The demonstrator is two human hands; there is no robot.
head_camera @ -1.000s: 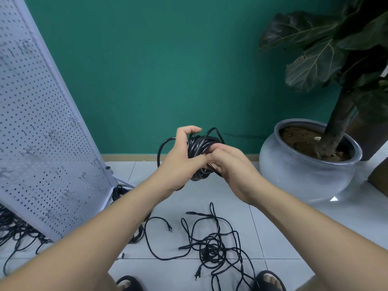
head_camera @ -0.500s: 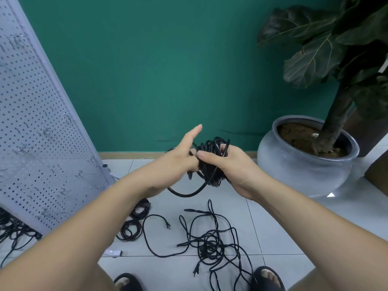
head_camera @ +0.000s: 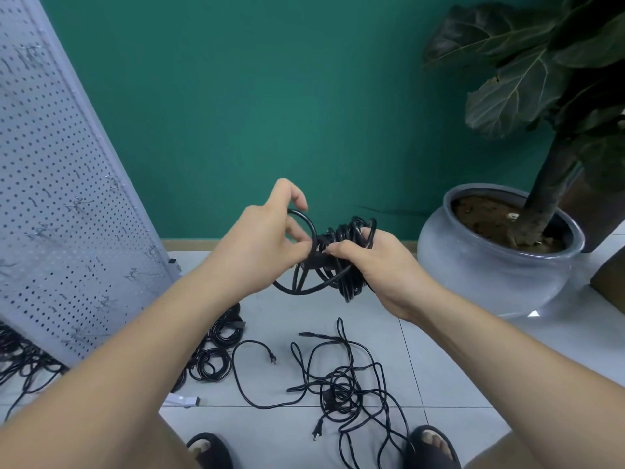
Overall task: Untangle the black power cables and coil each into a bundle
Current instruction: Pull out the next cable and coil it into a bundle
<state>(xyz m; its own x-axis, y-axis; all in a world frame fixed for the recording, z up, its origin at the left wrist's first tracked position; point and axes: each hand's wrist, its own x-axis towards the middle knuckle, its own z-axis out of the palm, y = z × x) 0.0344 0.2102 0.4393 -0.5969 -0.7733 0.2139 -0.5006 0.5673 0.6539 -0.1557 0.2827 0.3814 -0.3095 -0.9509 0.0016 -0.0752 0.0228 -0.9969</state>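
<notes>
Above the floor [head_camera: 270,316] and its loose tangle [head_camera: 338,384], the coiled cable bundle [head_camera: 351,245] hangs roughly upright in the right hand [head_camera: 385,269], whose fingers curl round it. Its free loop [head_camera: 309,225] arcs leftward into the left hand [head_camera: 260,245], pinched there, so that hand is nearer for wrapping.

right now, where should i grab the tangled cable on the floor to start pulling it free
Probably the plug at the near edge of the tangled cable, pinched from above: it lies flat and free outside the knot, cord trailing in.
</notes>
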